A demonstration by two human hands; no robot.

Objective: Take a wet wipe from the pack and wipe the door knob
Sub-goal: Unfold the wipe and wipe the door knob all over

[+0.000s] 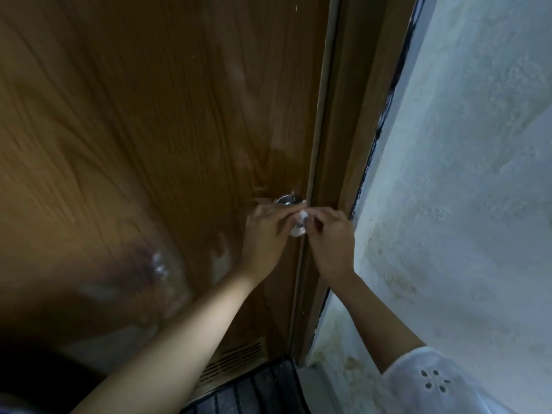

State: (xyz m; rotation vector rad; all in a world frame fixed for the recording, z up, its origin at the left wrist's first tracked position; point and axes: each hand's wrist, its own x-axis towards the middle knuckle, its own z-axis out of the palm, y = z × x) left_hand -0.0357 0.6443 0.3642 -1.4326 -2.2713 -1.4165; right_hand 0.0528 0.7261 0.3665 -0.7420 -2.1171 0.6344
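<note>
The door (149, 115) is brown with darker wood-grain streaks and pale smears. Its knob (288, 200) is shiny silver. The wipe (303, 216) is white. The wall (463, 174) is pale bluish-white, mottled with yellowish stains. The sleeve (433, 383) is white with eyelet flowers. The mat (254, 392) is dark, striped.

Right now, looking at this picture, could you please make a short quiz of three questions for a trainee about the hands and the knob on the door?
1. True or false: both hands are at the round silver metal door knob.
2. Which hand pinches the small crumpled white wet wipe? A) left hand B) right hand C) neither
3. Fill in: the knob is mounted on a brown wood-grain ____, beside a rough white wall.

Key: 1 true; 2 B, as far as the blurred view shows; 3 door.
</note>
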